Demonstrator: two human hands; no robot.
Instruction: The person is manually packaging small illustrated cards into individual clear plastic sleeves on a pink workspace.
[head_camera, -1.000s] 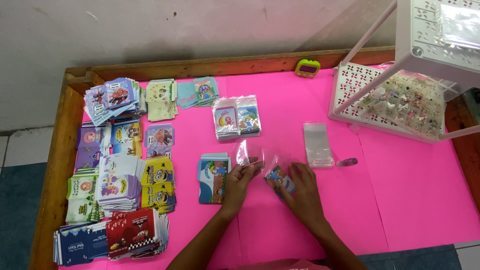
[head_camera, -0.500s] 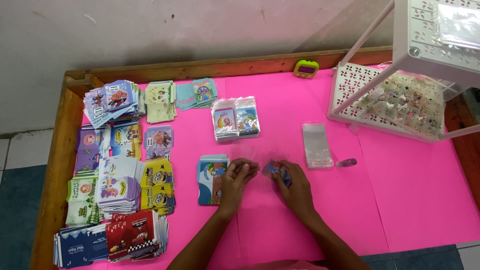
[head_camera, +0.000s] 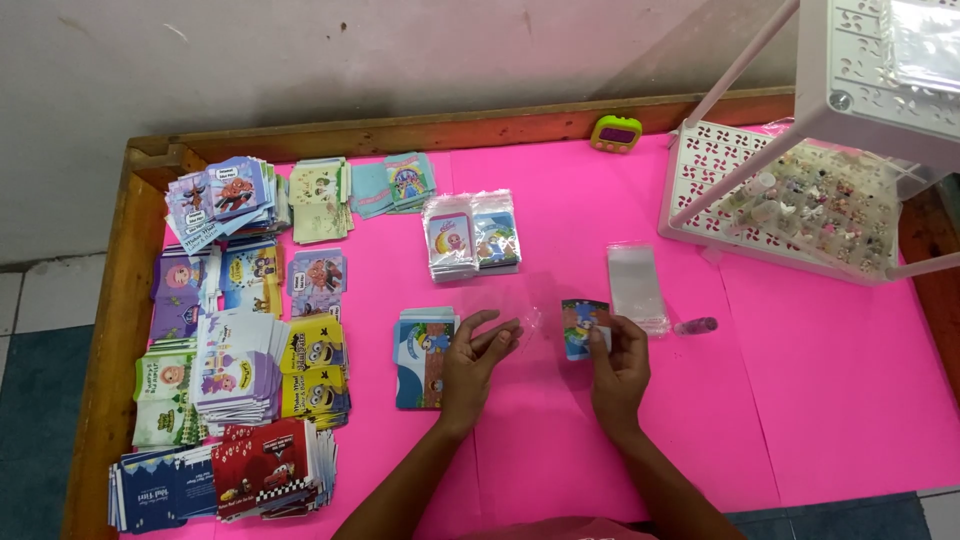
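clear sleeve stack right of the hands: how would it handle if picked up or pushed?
The stack of clear plastic sleeves looks thin and glossy, so probably floppy and slippery; a push may fan the sheets across the smooth pink table cover. Likely very light, and lying flat it won't roll or tip. The right hand holds a small printed card beside it.

Your right hand (head_camera: 618, 368) grips a small blue card with a yellow cartoon figure (head_camera: 583, 326); your left hand (head_camera: 470, 365) pinches a clear plastic sleeve (head_camera: 522, 318). You work on a bright pink sheet (head_camera: 560, 440) edged by a brown wooden frame (head_camera: 120, 300). Beside your left hand sits a blue card stack with a green-and-brown scene (head_camera: 424, 352). Further left you have yellow cards (head_camera: 314, 362), lilac cards (head_camera: 238, 368) and red cards with a checkered strip (head_camera: 265, 466). The white lattice rack (head_camera: 700, 170) shows a pinwheel cut-out pattern.
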